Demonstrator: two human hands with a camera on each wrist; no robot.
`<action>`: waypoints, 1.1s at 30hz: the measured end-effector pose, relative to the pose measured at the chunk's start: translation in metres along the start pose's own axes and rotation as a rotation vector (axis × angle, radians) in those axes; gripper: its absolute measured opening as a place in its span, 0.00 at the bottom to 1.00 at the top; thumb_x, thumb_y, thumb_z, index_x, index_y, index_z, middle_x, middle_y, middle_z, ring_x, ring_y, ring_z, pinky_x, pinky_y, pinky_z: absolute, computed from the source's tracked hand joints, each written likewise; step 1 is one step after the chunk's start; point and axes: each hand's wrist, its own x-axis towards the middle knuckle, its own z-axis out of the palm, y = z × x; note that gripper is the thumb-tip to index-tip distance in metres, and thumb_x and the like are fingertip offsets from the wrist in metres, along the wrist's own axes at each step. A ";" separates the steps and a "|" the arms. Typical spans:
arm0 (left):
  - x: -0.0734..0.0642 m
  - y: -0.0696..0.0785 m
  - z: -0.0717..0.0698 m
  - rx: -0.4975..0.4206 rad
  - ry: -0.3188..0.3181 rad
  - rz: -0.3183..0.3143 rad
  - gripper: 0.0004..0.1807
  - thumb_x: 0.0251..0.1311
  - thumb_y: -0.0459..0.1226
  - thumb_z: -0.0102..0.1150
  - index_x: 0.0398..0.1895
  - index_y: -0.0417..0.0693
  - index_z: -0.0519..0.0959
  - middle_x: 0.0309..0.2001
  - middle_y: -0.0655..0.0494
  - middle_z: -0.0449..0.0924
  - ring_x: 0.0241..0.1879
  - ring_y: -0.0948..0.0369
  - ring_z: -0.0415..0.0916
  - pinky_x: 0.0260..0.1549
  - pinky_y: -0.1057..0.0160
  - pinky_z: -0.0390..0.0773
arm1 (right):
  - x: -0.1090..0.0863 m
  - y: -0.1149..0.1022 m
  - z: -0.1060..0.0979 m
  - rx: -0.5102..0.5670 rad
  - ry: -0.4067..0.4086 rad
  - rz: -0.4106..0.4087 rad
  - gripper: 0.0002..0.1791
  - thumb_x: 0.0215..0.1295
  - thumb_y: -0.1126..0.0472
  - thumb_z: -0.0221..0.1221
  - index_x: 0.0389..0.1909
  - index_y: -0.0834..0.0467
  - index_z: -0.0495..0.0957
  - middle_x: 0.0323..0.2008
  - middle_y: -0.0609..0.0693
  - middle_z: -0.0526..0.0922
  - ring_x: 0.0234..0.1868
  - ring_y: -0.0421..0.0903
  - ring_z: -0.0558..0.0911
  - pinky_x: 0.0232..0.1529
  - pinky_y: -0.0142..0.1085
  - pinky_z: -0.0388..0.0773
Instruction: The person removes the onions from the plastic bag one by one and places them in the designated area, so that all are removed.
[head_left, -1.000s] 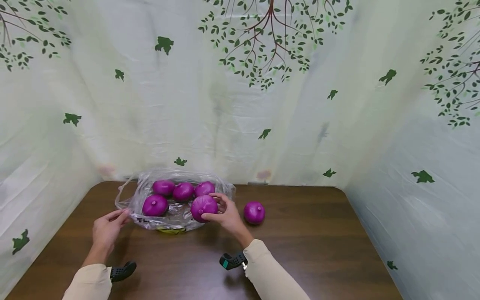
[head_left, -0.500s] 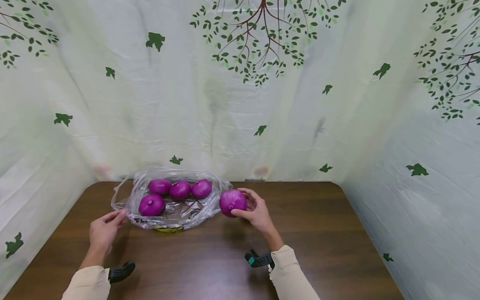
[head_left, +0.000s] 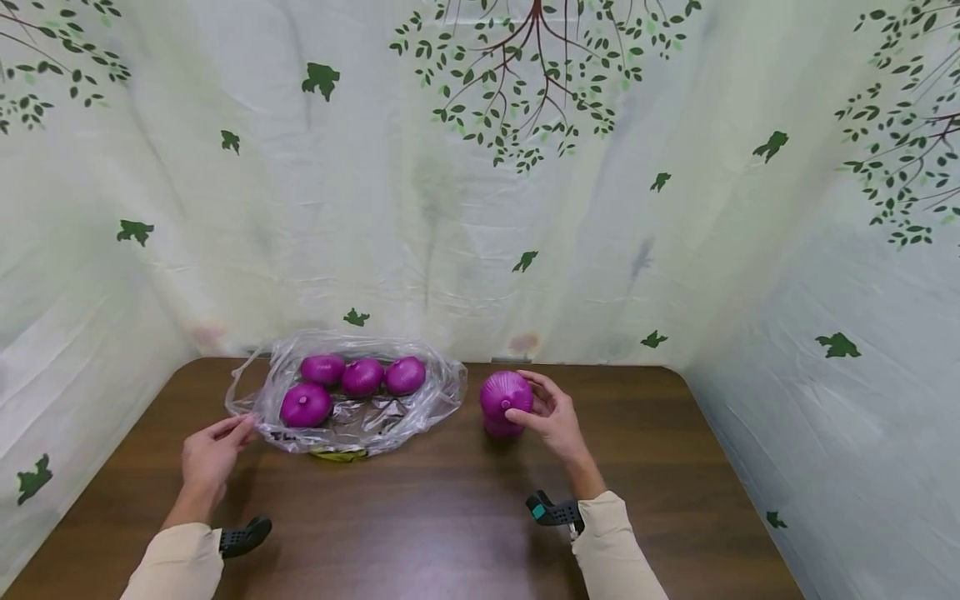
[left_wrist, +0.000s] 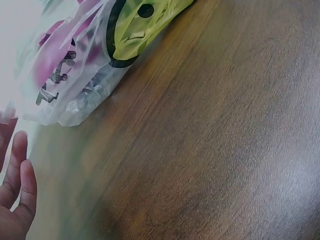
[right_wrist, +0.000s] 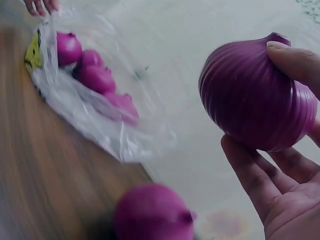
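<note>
My right hand (head_left: 557, 425) grips a purple onion (head_left: 506, 392), thumb near its stem and fingers round the far side. In the right wrist view this held onion (right_wrist: 247, 95) is raised, apart from a second onion (right_wrist: 152, 215) on the table. From the head view the held one covers most of the second. At the left, my left hand (head_left: 212, 457) pinches the edge of a clear plastic bag (head_left: 438, 404). Several purple onions (head_left: 306, 406) lie in the open bag. The left wrist view catches only some left fingers (left_wrist: 28, 187) beside the bag (left_wrist: 75, 112).
The brown wooden table (head_left: 390, 525) reaches back to a pale curtain (head_left: 450, 208) printed with leaves and branches. A yellow printed patch (left_wrist: 145, 25) with black marks shows on the bag's front. Black straps (head_left: 555, 510) sit on both wrists.
My right hand has lifted the onion out over the bag and carried it right, above the onion on the table. My left hand keeps pinching the bag's edge.
</note>
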 end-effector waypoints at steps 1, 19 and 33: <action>0.000 0.000 0.001 -0.006 0.003 0.003 0.34 0.64 0.51 0.57 0.62 0.32 0.70 0.26 0.76 0.76 0.29 0.73 0.79 0.28 0.79 0.73 | -0.001 0.001 -0.004 0.000 0.010 0.009 0.33 0.52 0.73 0.68 0.61 0.65 0.70 0.57 0.66 0.73 0.56 0.60 0.77 0.50 0.41 0.79; -0.001 -0.002 0.001 0.000 -0.006 -0.006 0.34 0.64 0.51 0.56 0.62 0.32 0.70 0.27 0.73 0.78 0.29 0.73 0.78 0.28 0.78 0.73 | -0.016 0.025 -0.046 -0.058 0.132 0.062 0.30 0.55 0.75 0.65 0.61 0.67 0.70 0.59 0.66 0.73 0.58 0.59 0.76 0.49 0.33 0.77; 0.000 0.002 0.003 0.010 0.007 0.002 0.34 0.64 0.51 0.56 0.62 0.32 0.71 0.25 0.75 0.76 0.28 0.73 0.78 0.28 0.77 0.73 | -0.013 0.045 -0.066 -0.074 0.212 0.079 0.32 0.54 0.74 0.67 0.61 0.66 0.69 0.58 0.64 0.73 0.54 0.47 0.78 0.50 0.30 0.76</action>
